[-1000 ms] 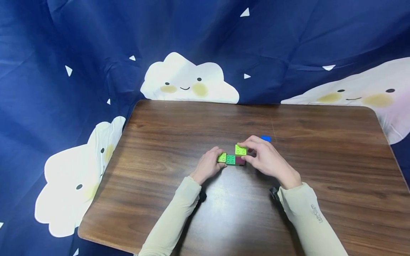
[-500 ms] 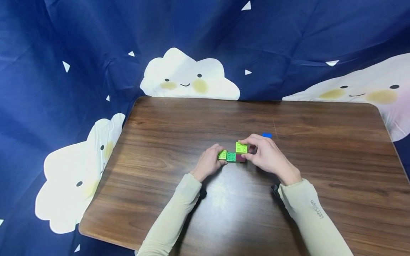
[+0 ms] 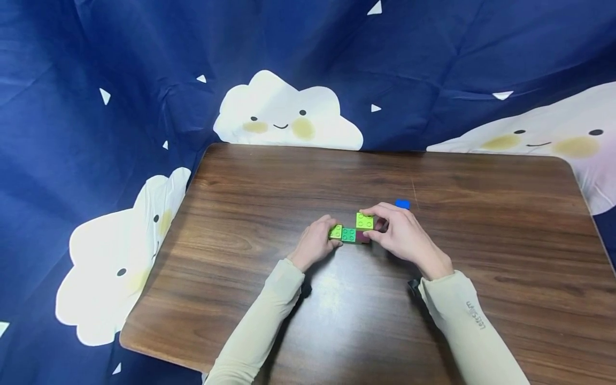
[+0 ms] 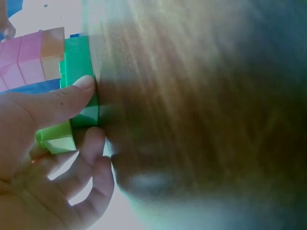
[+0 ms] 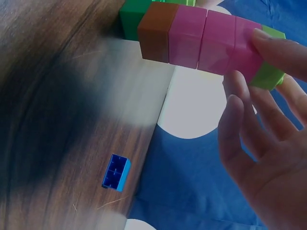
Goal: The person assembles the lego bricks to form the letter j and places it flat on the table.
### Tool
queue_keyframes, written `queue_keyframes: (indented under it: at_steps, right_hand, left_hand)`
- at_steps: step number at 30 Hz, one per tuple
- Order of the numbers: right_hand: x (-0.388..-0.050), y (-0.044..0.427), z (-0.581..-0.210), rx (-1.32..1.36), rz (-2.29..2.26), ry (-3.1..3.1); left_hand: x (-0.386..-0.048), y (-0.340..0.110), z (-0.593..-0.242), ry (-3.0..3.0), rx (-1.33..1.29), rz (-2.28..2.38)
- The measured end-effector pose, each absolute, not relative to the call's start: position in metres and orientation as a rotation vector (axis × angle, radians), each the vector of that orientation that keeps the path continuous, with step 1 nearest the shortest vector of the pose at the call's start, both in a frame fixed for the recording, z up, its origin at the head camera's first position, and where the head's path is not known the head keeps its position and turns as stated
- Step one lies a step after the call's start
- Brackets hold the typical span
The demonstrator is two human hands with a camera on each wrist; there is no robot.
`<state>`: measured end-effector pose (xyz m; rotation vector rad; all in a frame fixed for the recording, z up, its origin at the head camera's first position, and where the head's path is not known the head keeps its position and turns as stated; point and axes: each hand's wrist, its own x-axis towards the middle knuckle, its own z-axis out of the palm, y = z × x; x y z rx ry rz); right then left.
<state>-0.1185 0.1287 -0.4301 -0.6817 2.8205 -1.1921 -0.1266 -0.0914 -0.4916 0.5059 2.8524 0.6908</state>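
A long green toy brick (image 4: 80, 57) lies flat on the table, with a small lime brick (image 3: 336, 231) on its left end. My left hand (image 3: 315, 243) grips that end, thumb on the near side. From the green brick's right end rises a stack: a brown brick (image 5: 157, 31) at the bottom, several pink bricks (image 5: 216, 43) above it, and a lime brick (image 3: 364, 220) on top. My right hand (image 3: 404, 238) holds the stack near its top, with the thumb (image 5: 283, 55) against the uppermost pink brick. Fingers hide part of the left lime brick.
A single blue brick (image 3: 402, 204) lies on the wooden table (image 3: 260, 192) beyond my right hand; hollow cells show on it in the right wrist view. A dark blue curtain (image 3: 409, 53) with white clouds hangs behind the table's far edge.
Both hands keep their hold on the bricks, and the stack stands as before. The head view has shifted slightly.
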Motion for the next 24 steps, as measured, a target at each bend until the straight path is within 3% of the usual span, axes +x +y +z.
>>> queue_keyframes:
  at_steps: [24]
  right_hand:
    - [-0.112, 0.124, -0.443, -0.572, -1.224, 2.779]
  left_hand:
    - [-0.127, -0.091, -0.492, 2.842, 0.495, 0.689]
